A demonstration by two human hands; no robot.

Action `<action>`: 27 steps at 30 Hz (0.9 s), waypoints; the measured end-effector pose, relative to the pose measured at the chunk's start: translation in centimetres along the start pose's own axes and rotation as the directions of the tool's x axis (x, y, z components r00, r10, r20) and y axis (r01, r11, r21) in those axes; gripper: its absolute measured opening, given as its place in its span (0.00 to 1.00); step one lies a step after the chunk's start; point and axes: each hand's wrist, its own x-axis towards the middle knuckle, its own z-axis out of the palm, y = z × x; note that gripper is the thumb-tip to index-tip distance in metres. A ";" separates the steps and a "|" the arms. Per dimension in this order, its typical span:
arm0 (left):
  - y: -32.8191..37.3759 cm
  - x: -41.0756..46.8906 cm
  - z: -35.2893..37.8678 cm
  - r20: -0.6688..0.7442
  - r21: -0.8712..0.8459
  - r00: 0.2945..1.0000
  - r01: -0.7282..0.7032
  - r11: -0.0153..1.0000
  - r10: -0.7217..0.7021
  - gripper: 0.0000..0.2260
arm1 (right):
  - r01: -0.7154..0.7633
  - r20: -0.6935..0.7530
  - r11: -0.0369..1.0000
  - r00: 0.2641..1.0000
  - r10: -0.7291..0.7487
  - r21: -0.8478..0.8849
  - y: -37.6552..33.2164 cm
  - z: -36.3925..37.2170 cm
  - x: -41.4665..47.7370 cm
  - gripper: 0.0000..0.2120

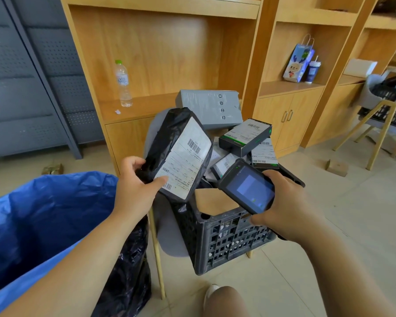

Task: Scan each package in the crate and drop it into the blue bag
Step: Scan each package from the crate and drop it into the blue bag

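Package: we see a black plastic mailer [167,138] held tilted above the crate's left edge, its white label [185,156] and barcodes facing us.
Left hand: our left hand [135,184] grips the mailer's lower end, thumb pressed on the label's bottom corner.
Right hand: our right hand [286,202] is wrapped round a handheld scanner [247,186], screen lit, its top end just beside the mailer.
Crate: the dark slatted crate [226,239] sits on a grey chair [169,232], piled with a grey box [209,108], a black box [245,136] and more labelled parcels.
Blue bag: the blue bag [44,213] stands open at lower left, beside the chair.
Background: we note a water bottle [123,83] on the wooden shelf [146,106] behind.
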 end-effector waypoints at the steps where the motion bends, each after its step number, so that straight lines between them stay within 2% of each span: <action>1: 0.0 0.0 -0.1 -0.001 -0.010 1.000 -0.002 1.000 0.002 0.25 | 0.001 -0.002 1.000 1.000 -0.001 -0.008 -0.2 -0.1 0.0 0.46; 7: -0.3 0.0 -0.5 0.009 0.023 1.000 0.013 1.000 -0.013 0.33 | 0.003 0.009 1.000 1.000 -0.003 -0.029 -0.7 -0.3 -0.3 0.47; 12: -0.5 -0.4 -1.0 0.029 0.010 1.000 0.008 1.000 -0.009 0.25 | 0.005 -0.009 1.000 1.000 -0.005 -0.021 -1.0 0.0 -0.6 0.47; 16: -1.1 -0.6 -2.2 0.008 -0.034 0.998 0.061 0.998 -0.061 0.22 | 0.026 0.002 1.000 1.000 -0.026 -0.009 -1.8 0.5 -0.4 0.46; 23: -4.6 -2.1 -7.9 -0.098 -0.103 0.973 0.197 0.975 -0.208 0.16 | 0.174 0.059 0.985 0.983 -0.174 0.002 -6.7 2.8 0.9 0.45; 27: -8.1 -3.3 -12.4 -0.195 -0.102 0.934 0.285 0.953 -0.300 0.14 | 0.249 0.104 0.969 0.963 -0.248 0.008 -10.0 4.9 1.8 0.45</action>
